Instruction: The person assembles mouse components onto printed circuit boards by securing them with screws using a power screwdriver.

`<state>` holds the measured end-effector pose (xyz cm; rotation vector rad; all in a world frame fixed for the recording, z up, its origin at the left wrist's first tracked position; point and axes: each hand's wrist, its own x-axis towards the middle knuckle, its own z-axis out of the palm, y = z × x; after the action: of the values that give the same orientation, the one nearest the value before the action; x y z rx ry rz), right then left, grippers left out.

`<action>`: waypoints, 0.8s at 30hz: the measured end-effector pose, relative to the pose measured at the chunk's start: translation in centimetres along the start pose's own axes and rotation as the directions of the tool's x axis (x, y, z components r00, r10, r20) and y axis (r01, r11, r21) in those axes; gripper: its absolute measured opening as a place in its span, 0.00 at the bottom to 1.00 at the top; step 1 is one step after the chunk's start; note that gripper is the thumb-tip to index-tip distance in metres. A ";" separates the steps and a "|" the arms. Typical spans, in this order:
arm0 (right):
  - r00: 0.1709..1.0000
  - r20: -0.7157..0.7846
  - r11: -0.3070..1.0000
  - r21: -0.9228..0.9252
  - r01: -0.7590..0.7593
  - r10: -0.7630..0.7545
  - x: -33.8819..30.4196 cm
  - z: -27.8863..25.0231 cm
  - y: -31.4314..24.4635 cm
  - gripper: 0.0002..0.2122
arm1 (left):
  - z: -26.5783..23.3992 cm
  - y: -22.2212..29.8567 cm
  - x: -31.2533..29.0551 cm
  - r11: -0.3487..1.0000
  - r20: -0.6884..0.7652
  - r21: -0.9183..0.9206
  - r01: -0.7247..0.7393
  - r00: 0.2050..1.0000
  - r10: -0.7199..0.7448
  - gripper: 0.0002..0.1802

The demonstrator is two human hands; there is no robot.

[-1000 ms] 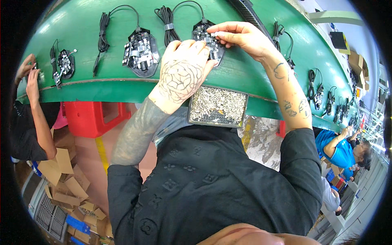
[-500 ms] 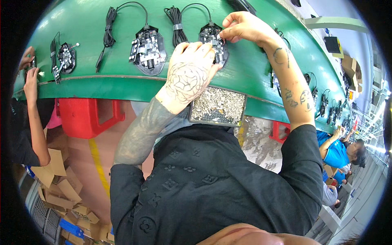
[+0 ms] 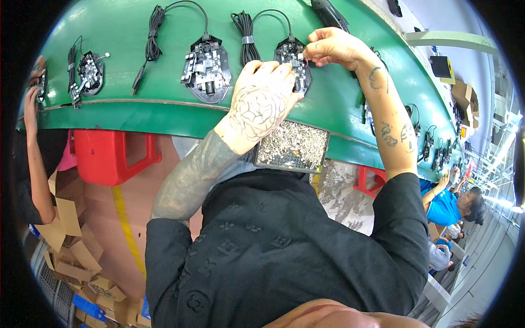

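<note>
An opened computer mouse (image 3: pixel 292 52), with its black base and circuit boards exposed, lies on the green work surface. My left hand (image 3: pixel 260 101) reaches over its near left side, fingers bent and resting on it, thumb along the near edge. At the mouse's right edge, my right hand (image 3: pixel 333 49) has thumb and forefinger pinched together on what looks like a thin reddish wire. The fingertips hide most of that wire. The mouse's bundled black cable (image 3: pixel 245 38) lies to its left. A second opened mouse (image 3: pixel 208 71) sits further left, untouched.
A tray of small metal screws (image 3: pixel 292 146) stands at the bench's near edge before me. A black tool (image 3: pixel 330 15) lies at the far side. Another opened mouse (image 3: pixel 90 74) is at left, near a co-worker's hands (image 3: pixel 34 93). A red stool (image 3: pixel 104 158) stands below.
The mice and cables now sit slightly further right and lower in view. My right hand has lowered a little, still pinched at the mouse's edge; my left hand stays on the mouse.
</note>
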<state>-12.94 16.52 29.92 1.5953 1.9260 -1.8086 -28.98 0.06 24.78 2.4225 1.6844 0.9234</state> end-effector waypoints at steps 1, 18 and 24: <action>1.000 -0.004 1.000 0.010 -0.009 0.009 0.1 0.1 0.1 0.12 | 0.1 0.1 0.0 1.000 -0.002 0.000 -0.007 1.000 0.007 0.20; 0.996 -0.033 0.981 -0.174 -0.089 0.084 -0.3 0.0 -1.4 0.08 | 0.4 0.5 0.2 0.999 0.007 -0.015 -0.030 1.000 0.030 0.21; 0.996 -0.041 0.973 -0.215 -0.084 0.077 -0.4 -0.4 -1.5 0.09 | 0.3 0.8 0.5 0.999 0.020 -0.021 -0.032 0.999 0.033 0.21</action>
<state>-13.53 16.90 31.36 1.6136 1.9621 -1.4930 -28.05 0.31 25.00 2.4449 1.6255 0.9121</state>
